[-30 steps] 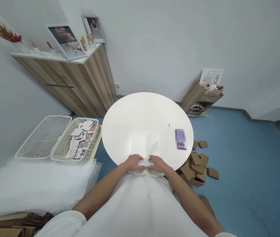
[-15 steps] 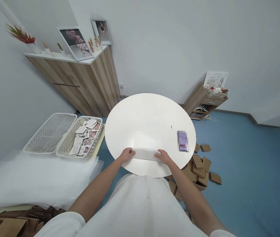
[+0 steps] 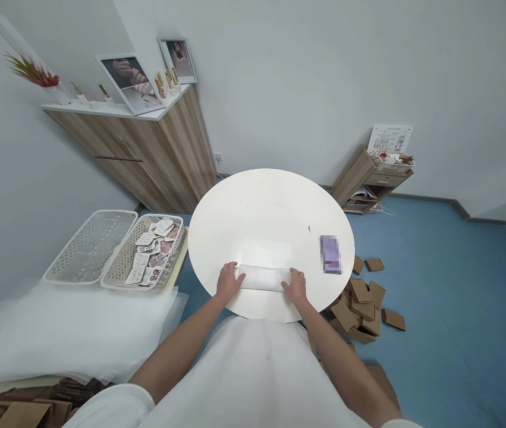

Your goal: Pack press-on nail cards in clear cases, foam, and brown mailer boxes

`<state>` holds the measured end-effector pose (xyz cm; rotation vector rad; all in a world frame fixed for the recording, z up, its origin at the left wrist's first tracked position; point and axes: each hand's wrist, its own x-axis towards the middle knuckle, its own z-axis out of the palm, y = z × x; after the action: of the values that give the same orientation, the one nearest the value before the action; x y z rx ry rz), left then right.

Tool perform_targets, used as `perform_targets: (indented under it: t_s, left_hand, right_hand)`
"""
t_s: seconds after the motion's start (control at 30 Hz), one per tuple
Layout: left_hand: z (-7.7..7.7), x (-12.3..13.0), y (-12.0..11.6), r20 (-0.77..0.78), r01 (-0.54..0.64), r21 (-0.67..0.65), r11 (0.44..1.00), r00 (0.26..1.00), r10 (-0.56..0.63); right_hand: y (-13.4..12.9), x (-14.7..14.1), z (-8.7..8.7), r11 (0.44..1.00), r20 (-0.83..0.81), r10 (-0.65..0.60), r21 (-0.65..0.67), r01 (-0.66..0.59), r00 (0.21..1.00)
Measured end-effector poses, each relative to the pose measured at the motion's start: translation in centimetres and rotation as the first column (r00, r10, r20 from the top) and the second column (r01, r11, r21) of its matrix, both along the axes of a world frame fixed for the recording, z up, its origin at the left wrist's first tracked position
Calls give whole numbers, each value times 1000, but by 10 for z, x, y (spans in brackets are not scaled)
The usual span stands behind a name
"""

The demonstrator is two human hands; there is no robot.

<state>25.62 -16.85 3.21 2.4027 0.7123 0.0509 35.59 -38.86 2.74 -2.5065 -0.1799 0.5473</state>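
A white, soft-looking folded foam sheet [image 3: 263, 278] lies lengthwise across the near part of the round white table [image 3: 261, 196]. My left hand [image 3: 229, 281] grips its left end, the thumb in front and the fingers behind. At the other end my right hand [image 3: 296, 285] holds it the same way, with the thumb on the near side. Whether anything is wrapped inside cannot be seen. To the right on the tabletop rests a purple, pixelated item [image 3: 331, 254].
On the left stand a white basket of small printed packets [image 3: 176, 252], a basket of clear pieces [image 3: 56, 261] and a stack of white sheets [image 3: 69, 333]. Brown cardboard boxes [image 3: 360, 306] cover the floor at right. Behind are a wooden cabinet [image 3: 181, 142] and a small shelf unit [image 3: 353, 178].
The white sheet has gone from a flatter strip to a thicker, rounder bundle. Both hands have shifted their hold, with the fingers now over the far side of its ends.
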Motion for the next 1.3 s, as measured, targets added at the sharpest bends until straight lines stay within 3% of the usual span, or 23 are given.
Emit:
perform_targets:
  t_s: [0.07, 0.13, 0.23, 0.37, 0.6, 0.77, 0.93, 1.13, 1.3]
  left_hand:
    - [7, 0, -13, 74, 169, 177, 970, 980, -184]
    - [12, 1, -26, 45, 406, 255, 878, 902, -430]
    - [13, 4, -40, -64, 574, 279, 770, 811, -581]
    - [10, 4, -42, -135, 609, 228, 760, 792, -595]
    - [14, -8, -53, -103, 610, 31, 791, 790, -605]
    - [16, -6, -66, -134, 624, 23, 781, 776, -616]
    - [20, -8, -66, -111, 620, 57, 783, 783, -612]
    - [20, -16, -70, -106, 711, 86, 698, 703, -703]
    - [18, -20, -67, -113, 723, 61, 688, 690, -715]
  right_hand:
    - [-2, -4, -2, 993, -20, -97, 64, 98, 995]
    - [-2, -6, -2, 972, -113, -167, 149, 183, 979]
    - [3, -6, 2, 927, -292, -206, 247, 282, 934]
    - [3, -7, 10, 906, -412, -141, 312, 285, 900]
    - [-13, -23, 10, 921, -390, -152, 278, 274, 908]
    - [0, -22, 14, 922, -378, -124, 297, 247, 917]
    - [16, -21, 18, 932, -370, -10, 334, 143, 929]
    - [6, -19, 21, 958, -266, 90, 286, -11, 960]
    - [-1, -24, 24, 954, -130, 294, 106, -281, 947]
